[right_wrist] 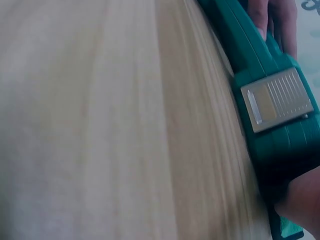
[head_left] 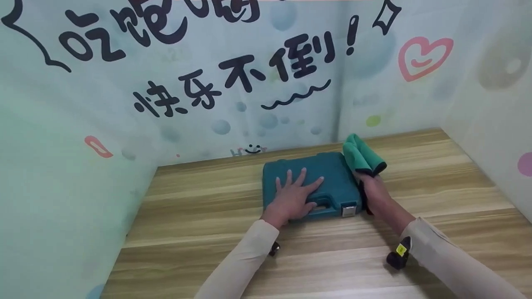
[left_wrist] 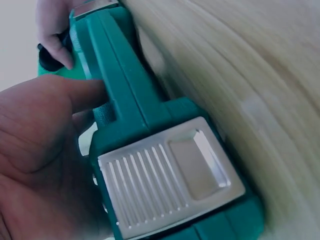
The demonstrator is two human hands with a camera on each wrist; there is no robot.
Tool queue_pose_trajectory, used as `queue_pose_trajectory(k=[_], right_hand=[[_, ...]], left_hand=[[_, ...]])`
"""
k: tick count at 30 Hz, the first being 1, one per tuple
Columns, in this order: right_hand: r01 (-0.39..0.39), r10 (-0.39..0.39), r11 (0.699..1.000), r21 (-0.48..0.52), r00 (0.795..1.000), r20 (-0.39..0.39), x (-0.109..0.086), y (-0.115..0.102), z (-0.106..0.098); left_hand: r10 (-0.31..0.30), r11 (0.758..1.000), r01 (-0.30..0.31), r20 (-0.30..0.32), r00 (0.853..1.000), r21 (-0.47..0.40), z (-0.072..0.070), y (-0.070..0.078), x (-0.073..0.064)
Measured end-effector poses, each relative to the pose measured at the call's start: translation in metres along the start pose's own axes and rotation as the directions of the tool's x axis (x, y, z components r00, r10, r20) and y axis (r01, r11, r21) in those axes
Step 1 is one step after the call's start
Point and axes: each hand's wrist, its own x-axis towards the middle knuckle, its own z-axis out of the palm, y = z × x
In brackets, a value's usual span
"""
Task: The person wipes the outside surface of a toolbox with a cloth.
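A teal hard plastic case [head_left: 338, 174] lies closed on the table, its carrying handle [left_wrist: 125, 75] facing me. My left hand [head_left: 291, 199] rests on the lid with fingers spread, the thumb beside the handle. At the case's right side, my right hand [head_left: 376, 193] grips a folded green cloth [head_left: 361, 155] with black edging. Part of the cloth hangs down against that side. A ribbed metal latch [left_wrist: 172, 175] shows large in the left wrist view, and a latch [right_wrist: 277, 100] also appears in the right wrist view. The right fingers are partly hidden behind the cloth.
The wood-grain table [head_left: 199, 216] extends around the case on both sides and in front. Behind it stands a pale printed backdrop [head_left: 199, 137] with dark lettering, and side walls border the left and right edges. Small black cameras [head_left: 398, 255] hang under the wrists.
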Motion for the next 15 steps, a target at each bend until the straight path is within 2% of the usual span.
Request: queue_pose_trajectory(k=[3,5,7,9,11,13,15], right_hand=[[0.004,-0.004,1.0,0.007,1.0,0.007,0.002,0.0,-0.002],[0.005,-0.005,1.0,0.003,1.0,0.005,0.002,0.0,-0.003],[0.008,-0.008,1.0,0.01,1.0,-0.007,0.002,0.0,-0.003],[0.014,-0.013,1.0,0.019,1.0,-0.014,0.003,0.001,-0.003],[0.013,-0.013,1.0,0.023,1.0,-0.019,0.004,0.001,-0.002],[0.008,-0.007,1.0,0.022,1.0,-0.021,0.005,0.001,-0.002],[0.008,-0.007,1.0,0.02,1.0,-0.02,0.005,0.001,-0.002]], left_hand=[[0.056,0.988,-0.058,-0.023,0.998,-0.146,-0.004,-0.01,-0.003],[0.08,0.957,-0.106,-0.105,0.991,-0.271,-0.006,-0.021,-0.006],[0.07,0.911,-0.155,-0.227,0.971,-0.383,-0.007,-0.037,-0.01],[0.002,0.861,-0.172,-0.336,0.942,-0.479,-0.006,-0.054,-0.016],[-0.112,0.8,-0.143,-0.379,0.918,-0.583,-0.004,-0.07,-0.022],[-0.237,0.719,-0.075,-0.345,0.908,-0.691,0.0,-0.083,-0.028],[-0.342,0.62,0.01,-0.259,0.903,-0.784,0.005,-0.094,-0.034]])
